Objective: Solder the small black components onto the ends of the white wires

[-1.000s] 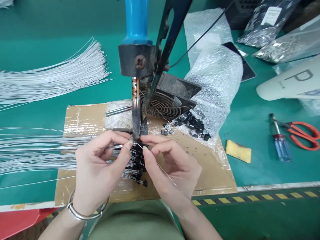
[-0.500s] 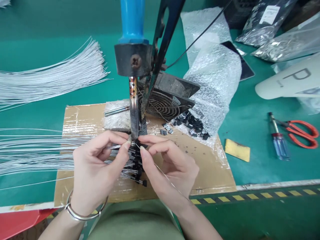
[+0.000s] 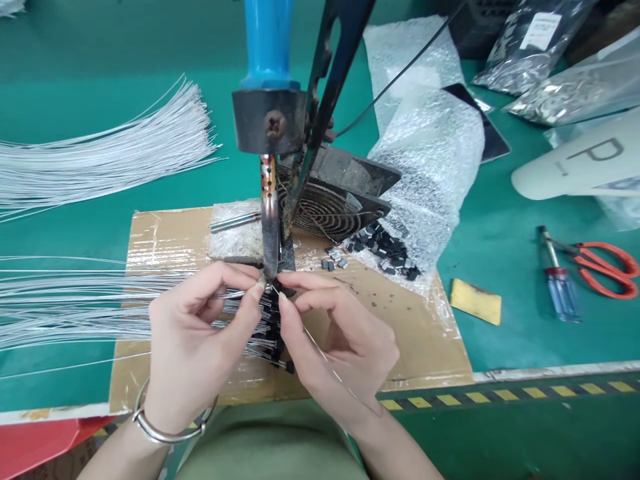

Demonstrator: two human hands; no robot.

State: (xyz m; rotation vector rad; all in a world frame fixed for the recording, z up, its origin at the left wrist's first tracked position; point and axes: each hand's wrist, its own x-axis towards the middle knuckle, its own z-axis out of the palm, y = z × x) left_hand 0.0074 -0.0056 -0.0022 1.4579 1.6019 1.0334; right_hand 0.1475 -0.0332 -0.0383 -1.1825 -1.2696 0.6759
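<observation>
A blue-handled soldering iron [image 3: 270, 233] hangs tip-down from a black metal stand [image 3: 320, 93]. Right at its tip, my left hand [image 3: 205, 327] pinches a tiny part between thumb and forefinger; the fingers mostly cover it. My right hand [image 3: 340, 333] is closed on a thin solder wire [image 3: 320, 350], whose end reaches the iron tip and whose length trails back over the wrist. Under both hands lie white wires [image 3: 175, 327] with black connectors [image 3: 275, 343] on their ends.
Behind the iron stands a black fan [image 3: 335, 207]. Small black pieces [image 3: 385, 250] lie on bubble wrap [image 3: 425, 160]. A cardboard sheet [image 3: 400, 347] covers the bench. More white wires [image 3: 125, 153] lie far left; a yellow sponge [image 3: 475, 301], screwdriver [image 3: 560, 287] and red-handled cutters [image 3: 607, 267] lie right.
The whole view has shifted very slightly to the right. Both hands keep their pinch at the iron tip, and the solder wire lies a little differently over the right hand.
</observation>
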